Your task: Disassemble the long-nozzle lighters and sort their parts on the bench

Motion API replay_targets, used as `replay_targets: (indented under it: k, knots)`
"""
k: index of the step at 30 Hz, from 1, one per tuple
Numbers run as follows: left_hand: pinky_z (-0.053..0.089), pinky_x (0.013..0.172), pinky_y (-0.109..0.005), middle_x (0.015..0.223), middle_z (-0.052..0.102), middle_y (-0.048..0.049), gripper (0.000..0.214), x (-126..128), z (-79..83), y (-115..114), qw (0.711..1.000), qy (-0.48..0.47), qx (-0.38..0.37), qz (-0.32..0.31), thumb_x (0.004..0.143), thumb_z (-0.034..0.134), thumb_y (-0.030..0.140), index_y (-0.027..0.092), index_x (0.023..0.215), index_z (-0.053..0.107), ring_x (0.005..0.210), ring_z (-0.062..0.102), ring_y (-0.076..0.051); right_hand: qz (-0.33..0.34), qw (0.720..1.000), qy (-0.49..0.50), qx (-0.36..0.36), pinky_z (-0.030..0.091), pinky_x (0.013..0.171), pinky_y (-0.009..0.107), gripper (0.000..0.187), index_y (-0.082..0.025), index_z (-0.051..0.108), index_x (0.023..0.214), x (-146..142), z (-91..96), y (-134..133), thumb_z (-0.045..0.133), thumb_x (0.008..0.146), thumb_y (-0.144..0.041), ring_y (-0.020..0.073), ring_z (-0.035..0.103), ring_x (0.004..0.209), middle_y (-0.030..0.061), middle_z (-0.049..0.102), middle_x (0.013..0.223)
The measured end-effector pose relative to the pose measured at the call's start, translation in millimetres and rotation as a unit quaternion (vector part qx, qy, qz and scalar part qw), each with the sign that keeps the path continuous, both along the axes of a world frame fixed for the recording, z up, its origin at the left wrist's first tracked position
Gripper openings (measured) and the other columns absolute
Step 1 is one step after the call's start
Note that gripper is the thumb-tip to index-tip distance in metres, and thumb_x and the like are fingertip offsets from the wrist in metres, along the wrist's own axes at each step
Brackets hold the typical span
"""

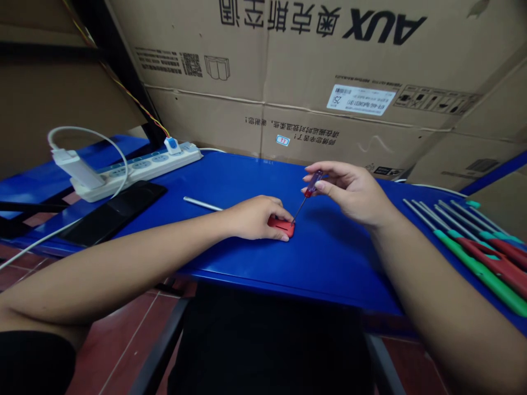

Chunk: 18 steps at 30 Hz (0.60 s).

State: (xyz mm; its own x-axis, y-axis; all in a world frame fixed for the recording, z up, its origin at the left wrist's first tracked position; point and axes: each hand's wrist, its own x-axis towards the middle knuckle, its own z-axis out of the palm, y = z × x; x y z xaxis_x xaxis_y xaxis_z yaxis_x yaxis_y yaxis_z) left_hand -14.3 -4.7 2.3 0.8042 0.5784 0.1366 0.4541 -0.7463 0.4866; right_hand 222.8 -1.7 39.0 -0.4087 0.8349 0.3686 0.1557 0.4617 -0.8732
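Near the middle of the blue table, my left hand (257,218) grips a small red plastic piece with a dark slot, perhaps a tool handle half (283,226), and presses it to the surface. Fingers and thumb close round its left part, so that end is hidden. My right hand (349,189) holds a screwdriver (313,184) with a purple see-through handle, pinched between thumb and fingers. Its thin shaft slants down to the left, and the tip meets the red piece at its right end. A silver metal rod (202,204) lies behind my left wrist, partly hidden by it.
At right lie several tools with red and green handles (480,266) and metal shafts. A power strip (140,170) with a white charger (78,167) and cable stands at left, beside a black phone (115,211). A large cardboard box (296,71) walls off the table's back (263,269).
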Motion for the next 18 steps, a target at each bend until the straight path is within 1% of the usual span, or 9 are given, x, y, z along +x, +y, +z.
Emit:
replay_targets:
  k: [10, 14, 18]
  knots:
    - [0.046, 0.082, -0.028, 0.095, 0.067, -0.0044, 0.038, -0.2, -2.0, 0.4, 1.0, -0.008, 0.007, -0.004, 0.081, 0.077, 0.041, 0.021, 0.113, 0.073, 0.086, 0.063, -0.017, 0.023, 0.999, -0.032, 0.037, 0.061, 0.083, 0.039, 0.028, -0.021, 0.068, 0.112, -2.9, 6.8, -12.0, 0.07, 0.087, -0.034, 0.0178, 0.072, 0.084, 0.0059, 0.073, 0.103]
    - [0.046, 0.081, -0.027, 0.096, 0.067, -0.0045, 0.038, -0.2, -1.7, 0.2, 1.0, -0.008, 0.006, -0.003, 0.081, 0.077, 0.041, 0.021, 0.113, 0.073, 0.086, 0.063, -0.016, 0.047, 0.997, -0.031, 0.049, 0.061, 0.083, 0.038, 0.026, -0.021, 0.068, 0.114, -2.7, 6.5, -15.4, 0.068, 0.089, -0.03, 0.0182, 0.072, 0.085, 0.0063, 0.072, 0.104]
    - [0.046, 0.082, -0.028, 0.096, 0.068, -0.0048, 0.039, 0.0, -1.7, 0.4, 1.0, -0.006, 0.004, 0.001, 0.081, 0.077, 0.041, 0.021, 0.114, 0.073, 0.086, 0.063, -0.017, 0.045, 0.997, -0.024, 0.051, 0.061, 0.082, 0.037, 0.025, -0.022, 0.068, 0.114, -3.2, 7.2, -17.7, 0.068, 0.089, -0.027, 0.0181, 0.073, 0.086, 0.0057, 0.072, 0.104]
